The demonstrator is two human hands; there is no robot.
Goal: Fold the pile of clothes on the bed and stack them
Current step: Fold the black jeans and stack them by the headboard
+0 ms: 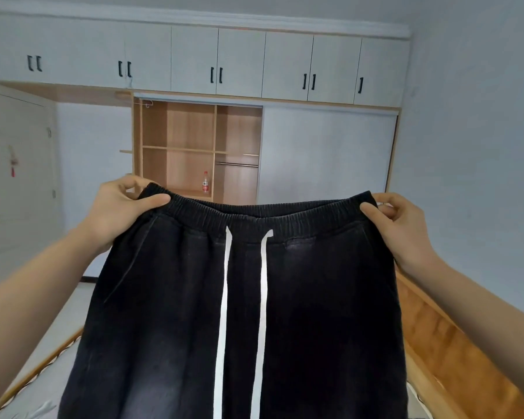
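The current step appears to be presentation of one garment before folding: a pair of black drawstring trousers (242, 313) is held up in the air in front of the wardrobe (198, 149), hanging full width above the bed (43, 385). The left hand (118, 213) pinches the left end of the elastic waistband (254, 216), thumb on the front face; the right hand (400, 228) pinches the right end likewise. The fabric is a heavy, faded black weave with a washed, lighter patch low on the left leg; the waistband is ribbed and gathered. Two flat white drawstrings (262, 297) hang straight down the centre. The next move probably calls for bringing both hands together to fold the trousers leg over leg, then lowering them flat onto the mattress. The remaining clothes are out of view.
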